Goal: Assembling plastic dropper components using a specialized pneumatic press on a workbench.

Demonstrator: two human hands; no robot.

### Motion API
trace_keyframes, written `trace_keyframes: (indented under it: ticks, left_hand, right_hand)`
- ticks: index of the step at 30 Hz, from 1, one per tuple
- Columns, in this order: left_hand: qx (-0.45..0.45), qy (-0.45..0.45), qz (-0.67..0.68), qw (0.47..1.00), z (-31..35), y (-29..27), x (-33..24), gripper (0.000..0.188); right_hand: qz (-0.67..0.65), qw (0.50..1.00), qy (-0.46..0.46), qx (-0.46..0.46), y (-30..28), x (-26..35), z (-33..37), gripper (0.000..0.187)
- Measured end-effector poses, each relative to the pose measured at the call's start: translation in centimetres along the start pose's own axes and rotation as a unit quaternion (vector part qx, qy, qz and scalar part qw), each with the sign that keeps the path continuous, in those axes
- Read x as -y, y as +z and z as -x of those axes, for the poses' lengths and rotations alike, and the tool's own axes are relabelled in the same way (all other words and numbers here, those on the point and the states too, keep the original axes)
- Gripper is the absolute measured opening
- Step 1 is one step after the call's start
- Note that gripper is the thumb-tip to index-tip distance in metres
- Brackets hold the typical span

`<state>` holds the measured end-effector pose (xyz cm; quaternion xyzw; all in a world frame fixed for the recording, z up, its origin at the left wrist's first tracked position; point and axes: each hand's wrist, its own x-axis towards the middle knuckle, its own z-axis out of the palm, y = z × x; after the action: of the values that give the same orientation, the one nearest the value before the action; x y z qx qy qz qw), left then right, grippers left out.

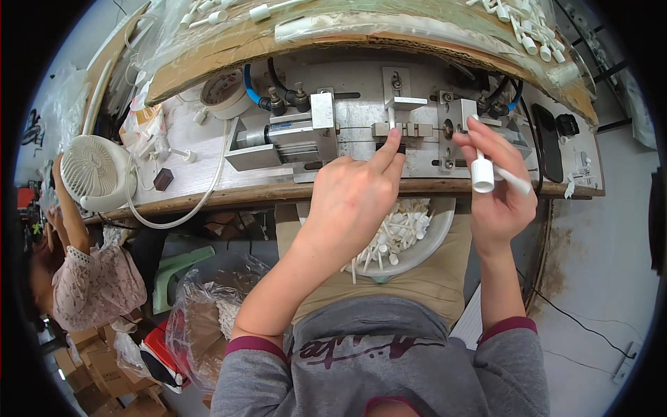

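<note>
My left hand [354, 191] reaches over the bench edge, its fingertips pinching a small part at the slot of a metal press fixture [406, 128]; what it pinches is hidden by the fingers. My right hand [497, 187] hovers to the right of the fixture and holds a white plastic tube with a wide cap [482, 175] and another thin white stem crossing behind it. On my lap sits a pale bowl [441, 243] filled with several similar white plastic parts.
A pneumatic cylinder [278, 135] with blue and black hoses sits left of the fixture. Tape roll [226, 92], small white fan [97, 170], cardboard shelf with more white parts [528, 28] above. A plastic bag [208, 320] stands lower left; another person [83, 271] sits at far left.
</note>
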<state>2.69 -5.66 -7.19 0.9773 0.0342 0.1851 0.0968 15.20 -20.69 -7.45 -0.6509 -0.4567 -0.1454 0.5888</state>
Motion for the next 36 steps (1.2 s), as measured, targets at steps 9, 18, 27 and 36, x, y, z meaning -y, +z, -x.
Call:
trace_keyframes:
  ticks: [9, 18, 27, 36]
  left_hand:
    - [-0.122, -0.067, 0.483, 0.864, 1.1, -0.9, -2.1, 0.040]
    - [-0.115, -0.020, 0.133, 0.984, 1.7, 0.7, -0.2, 0.028]
    - [-0.039, -0.004, 0.014, 0.999, -0.2, 0.7, 0.2, 0.028]
    - [-0.284, 0.057, 0.235, 0.928, -1.5, -2.0, -1.4, 0.042]
  right_hand:
    - [0.184, 0.960, -0.190, 0.098, 0.6, 0.8, 0.5, 0.032]
    - [-0.114, 0.957, 0.267, 0.010, 0.0, 1.9, 0.9, 0.021]
    - [-0.211, 0.912, 0.347, 0.064, -1.3, 2.9, -0.3, 0.033]
    - [-0.308, 0.897, 0.310, 0.066, 4.1, 4.0, -0.9, 0.031]
